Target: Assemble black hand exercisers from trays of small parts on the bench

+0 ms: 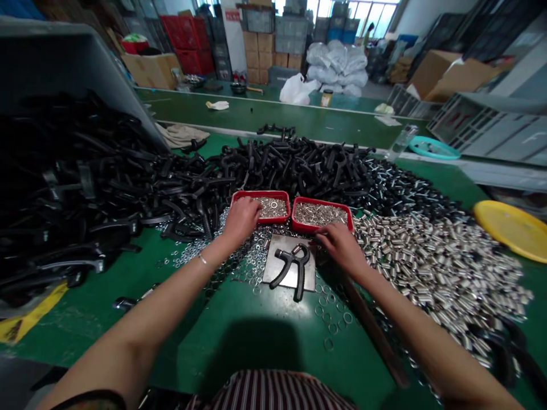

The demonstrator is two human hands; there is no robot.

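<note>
My left hand [243,217] reaches over the left red tray [287,215], fingers bent together among small metal pieces; anything pinched there is too small to make out. At the front edge of the right red tray [302,228], my right hand [341,244] has its fingers curled close; what they grip, if anything, cannot be seen. Between my hands, a black two-legged handle part [301,273] lies on a square metal plate [272,270], with a small silver cylinder in its ring. Under my right forearm lies a wooden tool handle [371,324].
Black handle parts [299,165] heap along the back and spill from a grey bin [85,45] at left. Silver sleeves [436,267] pile up at right, beside a yellow lid [510,228]. Loose rings [327,316] scatter in front. Behind runs a green bench [252,117].
</note>
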